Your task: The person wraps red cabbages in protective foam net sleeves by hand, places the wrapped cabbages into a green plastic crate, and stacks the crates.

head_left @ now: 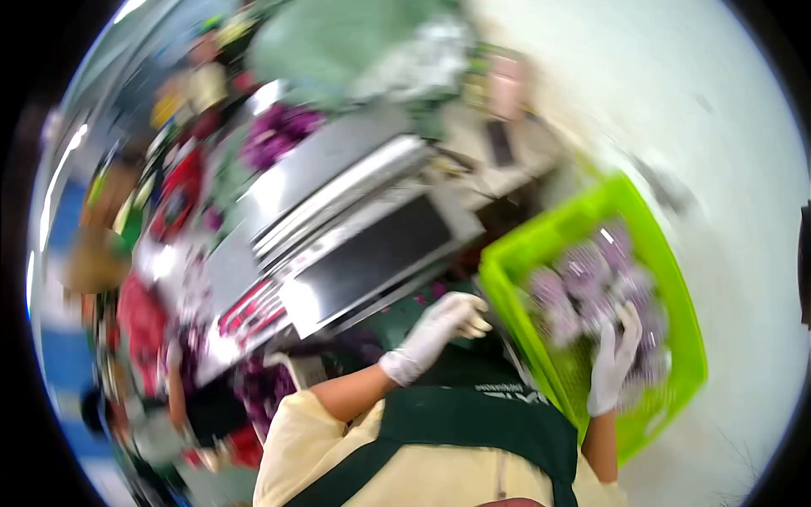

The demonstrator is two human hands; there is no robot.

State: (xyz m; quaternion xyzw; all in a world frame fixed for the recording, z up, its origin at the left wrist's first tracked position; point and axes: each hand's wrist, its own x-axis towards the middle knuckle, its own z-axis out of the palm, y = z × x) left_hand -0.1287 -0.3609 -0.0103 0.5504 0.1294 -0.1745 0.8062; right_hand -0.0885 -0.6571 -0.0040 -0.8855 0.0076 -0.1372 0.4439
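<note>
My right hand (pixel 615 359), in a white glove, reaches into a bright green plastic crate (pixel 688 338). Its fingers are stretched out and apart, over or against plastic-wrapped purple packs (pixel 585 269); blur hides the exact contact. Several such packs lie in the crate, and their contents are not clear. My left hand (pixel 443 334), gloved too, hovers left of the crate in front of my dark green apron (pixel 473 422). Its fingers are loosely bent and apart, with nothing visible in them. The nearest thing ahead of it is a metal machine with a dark flat plate (pixel 380 258).
Behind the machine lies a heap of purple produce (pixel 279 135) beside green sheeting (pixel 346 42). A phone-like dark object (pixel 499 144) and a pinkish container (pixel 507 84) rest on a table (pixel 541 152). Other people, one in red (pixel 139 321), are at the left. Pale floor (pixel 743 253) lies right.
</note>
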